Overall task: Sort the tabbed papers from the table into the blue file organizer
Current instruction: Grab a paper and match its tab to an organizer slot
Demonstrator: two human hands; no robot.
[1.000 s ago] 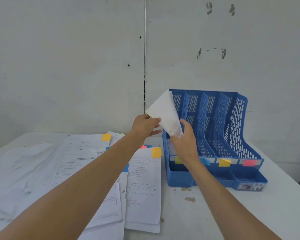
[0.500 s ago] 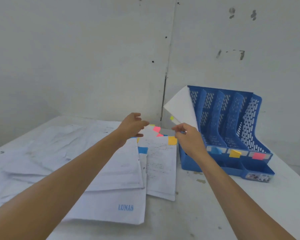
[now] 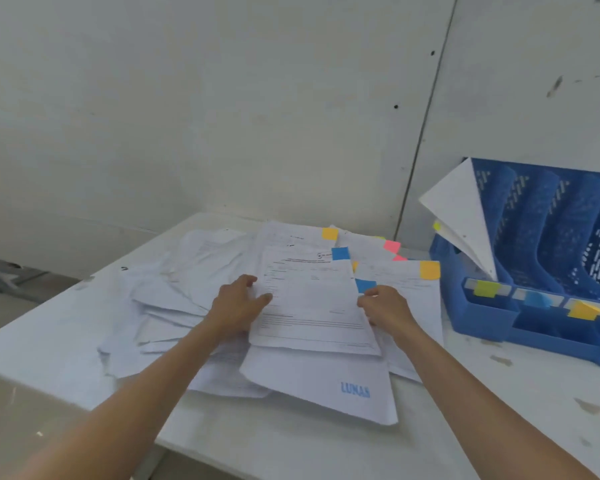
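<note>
Left hand (image 3: 237,306) and right hand (image 3: 386,306) had dropped from the air onto the pile (image 3: 187,289), each gripping 1 side edge of the top blue-tabbed sheet (image 3: 312,306) | green-tabbed sheet (image 3: 464,216) stood let go in the leftmost slot of the organizer (image 3: 551,220) | bare table (image 3: 464,427) lay front-right of the pile.

White papers (image 3: 312,306) bear orange, blue and pink tabs (image 3: 430,270); the perforated organizer (image 3: 548,237) is blue.
</note>
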